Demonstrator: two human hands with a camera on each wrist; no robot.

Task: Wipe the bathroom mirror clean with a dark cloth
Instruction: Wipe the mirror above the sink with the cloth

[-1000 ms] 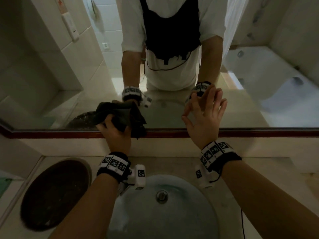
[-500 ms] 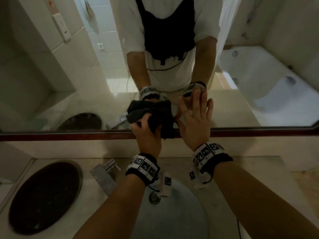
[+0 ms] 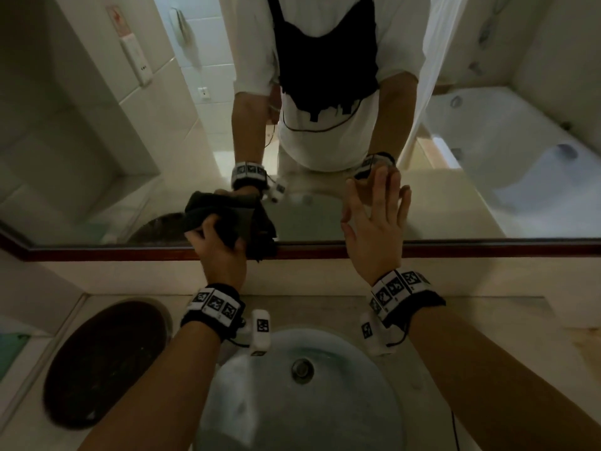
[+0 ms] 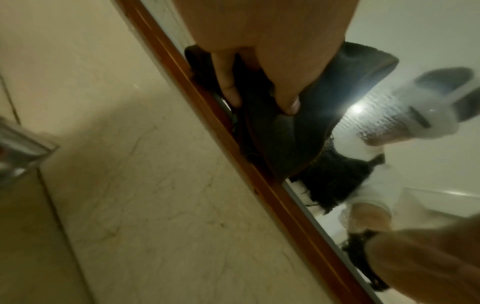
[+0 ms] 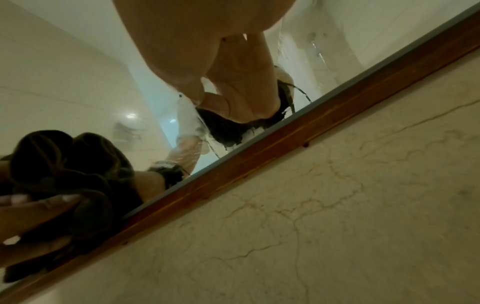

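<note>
The mirror (image 3: 97, 141) fills the upper half of the head view, with a red-brown wooden frame (image 3: 455, 247) along its bottom edge. My left hand (image 3: 216, 247) grips a bunched dark cloth (image 3: 234, 219) and presses it on the glass just above the frame. The left wrist view shows my fingers (image 4: 228, 86) curled over the cloth (image 4: 285, 133) at the frame. To the right, my right hand (image 3: 377, 216) lies flat on the glass with its fingers spread, holding nothing. In the right wrist view that hand (image 5: 233, 92) meets its reflection, with the cloth (image 5: 64, 174) at lower left.
A round basin (image 3: 247, 402) with a drain (image 3: 302, 369) sits below my arms in the stone counter (image 3: 487, 336). A dark oval plate (image 3: 104, 362) lies on the counter at left. A chrome tap (image 4: 20, 142) shows in the left wrist view. A marble strip (image 3: 487, 275) runs under the frame.
My left hand swept the cloth right along the mirror's lower edge until it met my right hand, then back left. The right hand stayed flat on the glass.
</note>
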